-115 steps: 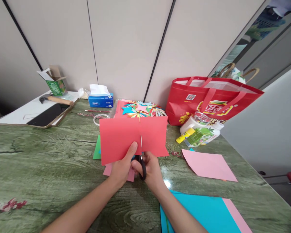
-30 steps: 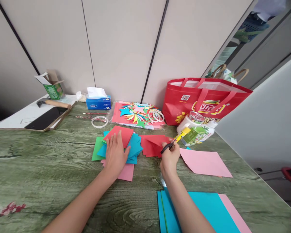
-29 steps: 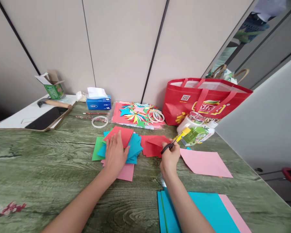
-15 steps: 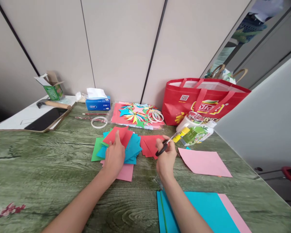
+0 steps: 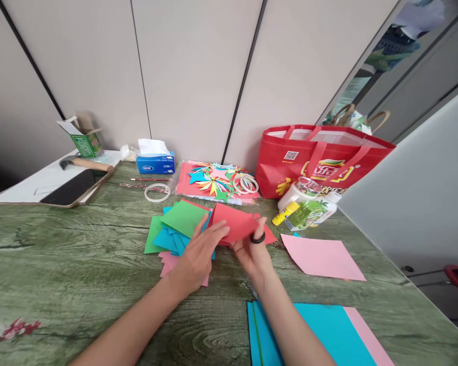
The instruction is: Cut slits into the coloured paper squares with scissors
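Both my hands meet at a red paper square (image 5: 234,225) held just above the green table (image 5: 61,264). My left hand (image 5: 200,254) pinches its left edge, fingers closed on it. My right hand (image 5: 254,251) grips its lower right part, and a black scissors handle loop (image 5: 257,238) sits round the thumb; the blades are hidden behind the paper. To the left lies a fanned pile of green (image 5: 183,217), blue (image 5: 170,239) and pink squares (image 5: 170,262). More red paper (image 5: 269,235) lies under the held square.
A pink sheet (image 5: 322,256) lies to the right; blue and pink sheets (image 5: 320,333) lie at the near edge. Behind are cut paper stars (image 5: 213,180), tape rings (image 5: 157,192), a tissue box (image 5: 155,162), glue stick (image 5: 285,213), jar (image 5: 303,190), red bag (image 5: 320,157), and a tray (image 5: 68,190).
The red sheet was cut in two and laid down. My left hand left the pile, now topped by green, and both hands have now taken up a red square, the scissors still in my right.
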Tool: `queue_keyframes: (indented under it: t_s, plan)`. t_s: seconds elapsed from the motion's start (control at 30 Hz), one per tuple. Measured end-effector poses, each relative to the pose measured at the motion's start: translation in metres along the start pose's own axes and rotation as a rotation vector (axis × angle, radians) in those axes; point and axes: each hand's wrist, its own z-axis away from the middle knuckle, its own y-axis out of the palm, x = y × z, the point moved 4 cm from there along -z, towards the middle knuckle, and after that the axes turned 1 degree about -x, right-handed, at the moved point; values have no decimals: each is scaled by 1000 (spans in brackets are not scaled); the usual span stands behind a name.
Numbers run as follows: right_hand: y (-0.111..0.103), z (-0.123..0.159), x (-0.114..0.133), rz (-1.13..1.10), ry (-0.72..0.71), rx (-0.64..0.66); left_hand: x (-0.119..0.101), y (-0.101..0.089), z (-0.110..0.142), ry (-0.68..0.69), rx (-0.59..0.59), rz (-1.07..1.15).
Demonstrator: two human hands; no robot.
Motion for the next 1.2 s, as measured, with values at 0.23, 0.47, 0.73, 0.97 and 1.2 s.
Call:
queue_keyframes:
  t_s: [0.23, 0.47, 0.73, 0.97, 1.2]
  plan:
    - [-12, -3, 3, -44, 151, -136, -2, -19, -10, -51, -164, 135]
    - [-17, -3, 0, -57, 109, -213, 10, -20, -6, -375, -419, 258]
    - [-14, -4, 3, -43, -67, -201, 21, 12, 1, -585, 22, 244]
    - [11, 14, -14, 148, -121, 2, 10, 8, 6, -878, -149, 349]
    - [-15, 1, 1, 9, -177, -297, 15, -6, 1, -1079, -367, 323]
